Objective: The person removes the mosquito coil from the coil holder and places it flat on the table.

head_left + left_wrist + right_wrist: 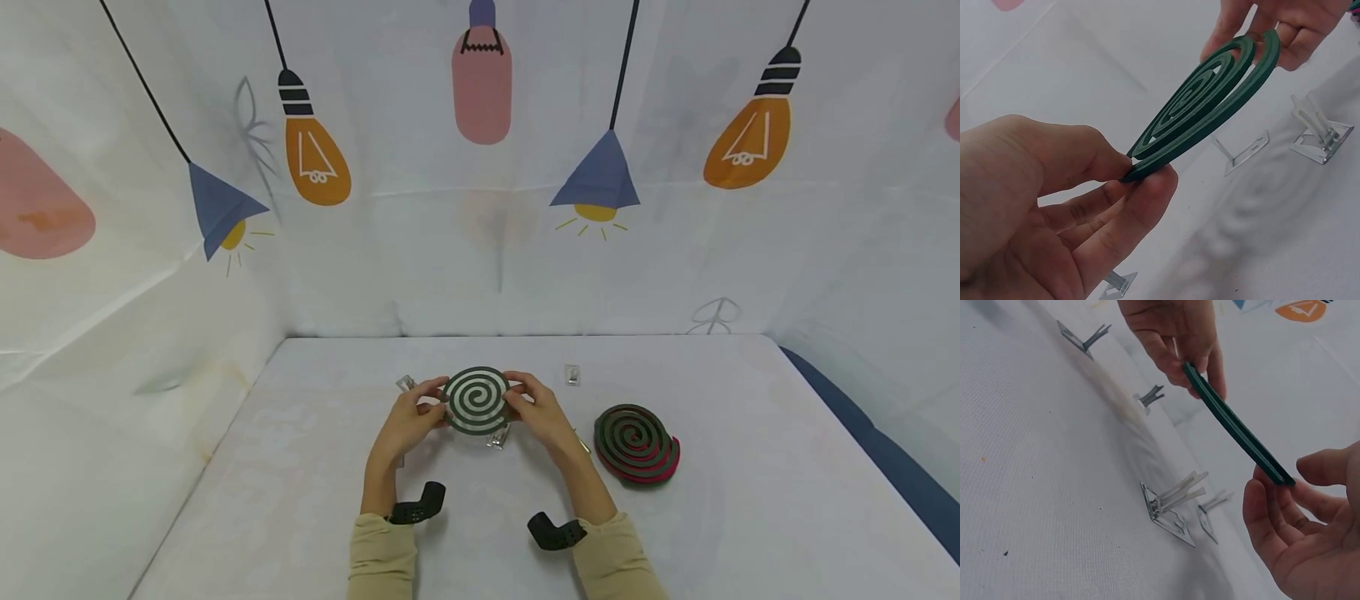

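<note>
A green spiral mosquito coil [477, 400] is held up above the white table between both hands. My left hand [407, 423] pinches its left edge between thumb and fingers, plainly seen in the left wrist view. On the opposite edge, my right hand [542, 412] holds it with curled fingers; in the right wrist view the thumb [1322, 466] appears a little apart from the rim. Below the coil stands a small metal coil stand [1169, 509] with upright prongs. Another metal stand [406, 382] is just beyond the left hand.
To the right lies a stack of spiral coils [636, 443], green on top with red showing beneath. One more metal stand [572, 375] sits farther back on the table [300, 500]. A printed white curtain [420, 250] hangs behind the table.
</note>
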Motion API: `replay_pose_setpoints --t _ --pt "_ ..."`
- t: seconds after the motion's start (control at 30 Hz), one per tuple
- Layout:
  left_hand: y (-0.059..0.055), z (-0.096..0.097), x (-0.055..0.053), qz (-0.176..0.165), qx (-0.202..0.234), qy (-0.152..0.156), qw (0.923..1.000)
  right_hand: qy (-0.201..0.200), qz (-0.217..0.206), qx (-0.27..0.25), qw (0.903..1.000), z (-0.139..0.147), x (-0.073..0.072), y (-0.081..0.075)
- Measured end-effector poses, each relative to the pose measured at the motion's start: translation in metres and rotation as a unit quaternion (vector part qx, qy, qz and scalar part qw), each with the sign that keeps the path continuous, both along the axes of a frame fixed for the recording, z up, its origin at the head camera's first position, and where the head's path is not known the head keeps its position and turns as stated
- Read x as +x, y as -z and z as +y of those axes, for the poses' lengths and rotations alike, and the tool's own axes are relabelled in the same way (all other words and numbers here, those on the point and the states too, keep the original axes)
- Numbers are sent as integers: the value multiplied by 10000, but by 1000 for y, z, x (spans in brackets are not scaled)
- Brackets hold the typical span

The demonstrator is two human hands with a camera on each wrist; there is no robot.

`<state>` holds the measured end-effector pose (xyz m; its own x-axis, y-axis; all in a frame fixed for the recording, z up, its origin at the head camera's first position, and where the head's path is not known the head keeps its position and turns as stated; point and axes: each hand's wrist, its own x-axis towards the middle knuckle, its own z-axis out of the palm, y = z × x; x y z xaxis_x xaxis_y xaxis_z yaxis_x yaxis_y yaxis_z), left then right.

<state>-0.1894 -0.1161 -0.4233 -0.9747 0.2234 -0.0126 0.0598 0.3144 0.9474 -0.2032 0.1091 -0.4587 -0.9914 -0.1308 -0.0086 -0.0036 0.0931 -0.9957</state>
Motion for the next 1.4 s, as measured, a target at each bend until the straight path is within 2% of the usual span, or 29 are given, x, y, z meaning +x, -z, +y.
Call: replay_pose_setpoints --t 0.17,0.3,0.57,0.67,0.97,1.13,1.4 --pt "-9 2 6 16 -52 -4 10000 -77 20 -17 10000 0 1 -2" --pt "-7 2 6 -46 -71 -49 10000 -174 6 -48 9998 1 2 -3" --pt "22 2 -11 49 19 -179 9998 -207 18 -23 9998 3 3 -6" --pt "26 2 -13 51 45 -190 9998 -180 7 -17 9998 4 3 -7" --pt "26 7 -13 -81 139 -271 9995 -176 139 67 9997 9 3 -7" --pt "26 10 -14 -52 215 -268 9994 -168 129 71 9998 12 4 -8" --pt "26 14 -13 3 106 -192 9998 -123 109 100 9998 17 5 -7"
